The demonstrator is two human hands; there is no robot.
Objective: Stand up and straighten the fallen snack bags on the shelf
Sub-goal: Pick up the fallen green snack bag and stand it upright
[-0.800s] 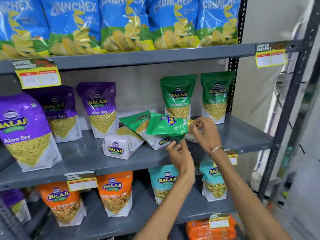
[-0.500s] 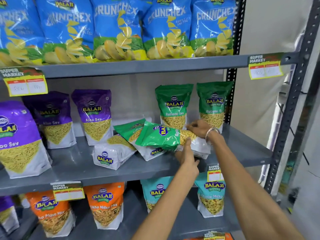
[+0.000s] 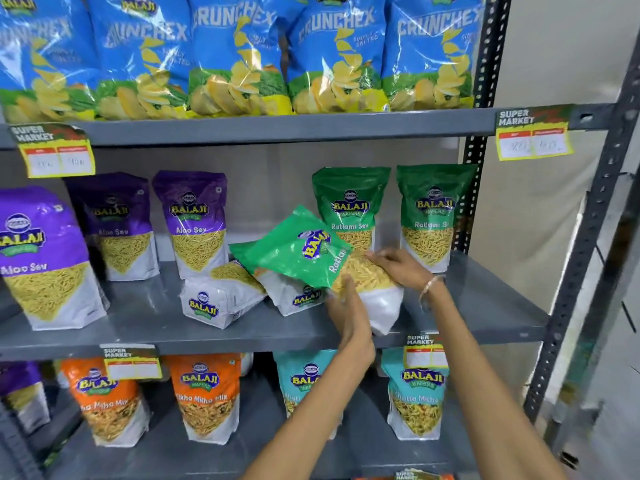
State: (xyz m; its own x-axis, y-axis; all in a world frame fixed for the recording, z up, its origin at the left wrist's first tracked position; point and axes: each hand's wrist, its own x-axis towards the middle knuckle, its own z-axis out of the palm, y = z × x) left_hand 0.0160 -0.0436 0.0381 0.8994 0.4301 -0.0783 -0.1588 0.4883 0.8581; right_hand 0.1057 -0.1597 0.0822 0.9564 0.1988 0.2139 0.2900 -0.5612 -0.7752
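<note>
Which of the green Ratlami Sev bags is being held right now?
The tilted green bag in front, gripped by both hands; the two green bags behind stand upright, untouched.

Left hand (image 3: 349, 317) gripping from below, right hand (image 3: 401, 266) clasping from the side, both forearms extended

A grey metal shelving rack (image 3: 277, 128) fills the view, with three flat steel boards one above another. Dark slotted uprights (image 3: 585, 244) with rows of punched holes carry the boards on the right side. Yellow price tags (image 3: 533, 140) headed "Super Market" hang from the board edges; their handwritten figures are too blurred to read. Behind the middle board runs a plain pale grey back panel (image 3: 263, 174). Right of the rack stands a bare off-white wall (image 3: 554, 46), evenly and softly lit. The floor at lower right is blurred.
</note>
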